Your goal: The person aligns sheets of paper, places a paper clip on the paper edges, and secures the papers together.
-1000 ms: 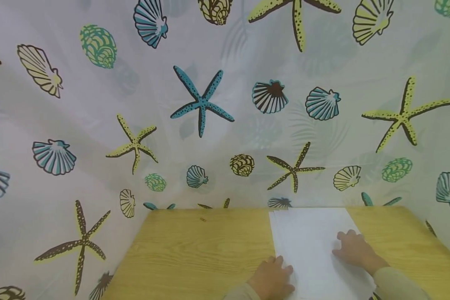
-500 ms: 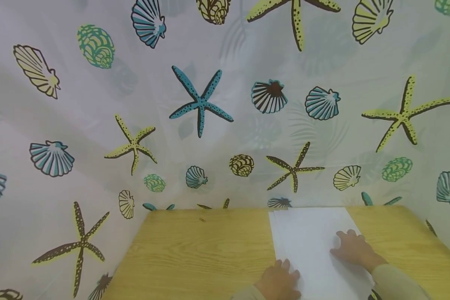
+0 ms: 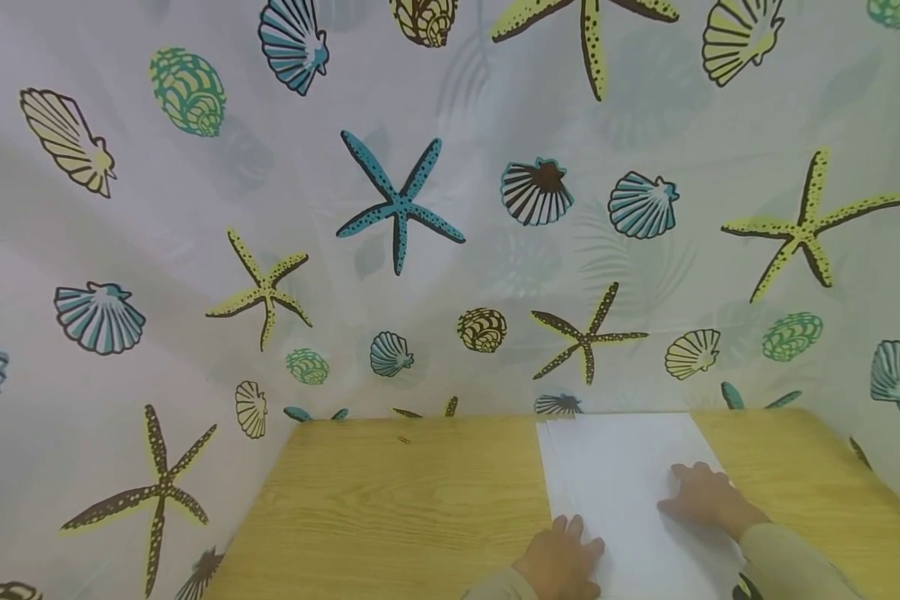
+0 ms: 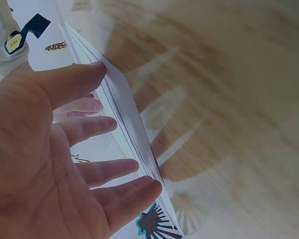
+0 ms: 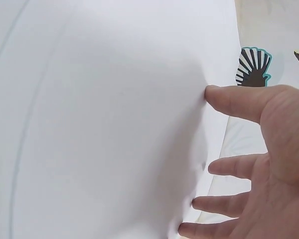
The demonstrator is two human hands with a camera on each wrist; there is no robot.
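Note:
A stack of white paper [image 3: 607,467] lies on the right part of the wooden table, its sheets slightly fanned at the far left corner. My left hand [image 3: 562,562] stands at the stack's near left side with fingers spread. In the left wrist view, thumb and fingertips of that hand [image 4: 55,149] touch the layered paper edge [image 4: 132,119]. My right hand [image 3: 708,500] rests on the top sheet toward its right side, fingers apart. The right wrist view shows its fingertips [image 5: 214,94] set on the white sheet [image 5: 104,109], which bears faint sheet lines at the left.
The wooden table [image 3: 390,508] ends at a white curtain [image 3: 450,275] printed with shells and starfish, which also closes in both sides. A tiny reddish clip-like thing [image 3: 404,440] lies near the table's far edge, left of the paper.
My left hand has shifted slightly right and further over the paper's left edge. My right hand has moved only slightly left on the top sheet.

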